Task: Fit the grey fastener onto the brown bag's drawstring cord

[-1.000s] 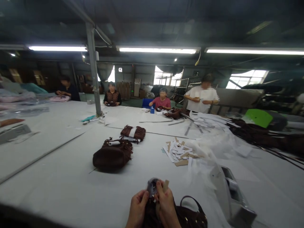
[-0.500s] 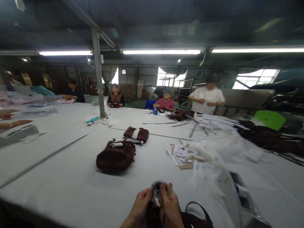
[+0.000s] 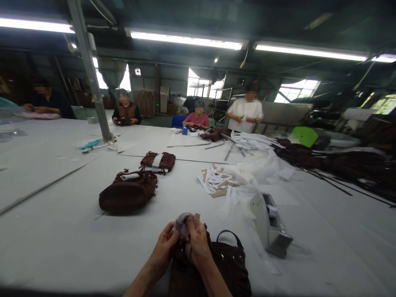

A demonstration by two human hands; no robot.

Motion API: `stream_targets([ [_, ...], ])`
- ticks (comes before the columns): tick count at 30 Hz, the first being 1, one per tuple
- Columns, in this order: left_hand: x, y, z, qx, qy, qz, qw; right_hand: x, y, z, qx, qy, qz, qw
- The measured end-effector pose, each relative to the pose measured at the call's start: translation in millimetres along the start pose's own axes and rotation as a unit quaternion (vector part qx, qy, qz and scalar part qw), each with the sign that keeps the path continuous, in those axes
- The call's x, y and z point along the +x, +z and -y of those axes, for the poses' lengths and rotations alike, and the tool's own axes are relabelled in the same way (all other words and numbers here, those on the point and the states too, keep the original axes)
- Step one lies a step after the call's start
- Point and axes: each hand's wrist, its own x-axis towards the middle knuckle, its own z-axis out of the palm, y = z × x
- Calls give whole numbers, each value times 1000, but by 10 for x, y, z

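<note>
A dark brown handbag [image 3: 230, 268] lies on the white table right in front of me, under my forearms. Above it, a curved strap wrapped in greyish film [image 3: 182, 220], apparently a bag handle, is pinched by my left hand [image 3: 165, 243]. My right hand [image 3: 198, 243] grips the same wrapped handle from the other side. A beige card strip [image 3: 197, 219] sticks up beside the right fingers; whether they hold it too is unclear. The bag's other handle [image 3: 230, 233] arches up free, to the right of my right hand.
A tape dispenser [image 3: 269, 225] stands at right. Paper and card scraps [image 3: 218, 180] are heaped ahead. Two brown bags, one larger [image 3: 128, 196] and one with a white band [image 3: 165, 161], lie at left. Dark straps [image 3: 309, 165] pile far right. Several co-workers are across the table.
My view has turned right and tilted down, so more of the handbag and tape dispenser shows. Both hands keep their grip on the wrapped handle.
</note>
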Motion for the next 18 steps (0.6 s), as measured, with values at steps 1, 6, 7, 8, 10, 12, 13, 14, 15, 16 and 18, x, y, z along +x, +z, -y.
stream_targets([
  [1,1,23,-14,5,1,8,1000,0,-4,4,-1,0,-4,1000],
  [6,19,55,-68,35,-6,28,999,-18,-41,59,-15,15,10,1000],
  [7,24,42,-65,22,-12,15,1000,-24,-52,84,-29,20,24,999],
  [8,27,27,-59,4,-21,3,1000,-31,-66,112,-48,27,41,998],
  [10,28,3,-44,-21,-42,-11,999,-44,-96,167,-86,43,67,993],
  [12,24,-4,-35,-27,-56,-8,998,-56,-126,205,-101,54,72,991],
  [13,20,-1,-33,-26,-62,-8,998,-59,-139,214,-100,57,67,991],
  [14,17,6,-33,-26,-65,-9,997,-61,-148,218,-97,60,61,992],
  [15,14,15,-34,-28,-66,-11,997,-60,-155,218,-96,63,57,992],
  [16,13,27,-37,-31,-65,-13,997,-56,-158,216,-98,66,53,992],
  [18,15,52,-47,-36,-59,-13,998,-42,-156,214,-110,75,53,990],
])
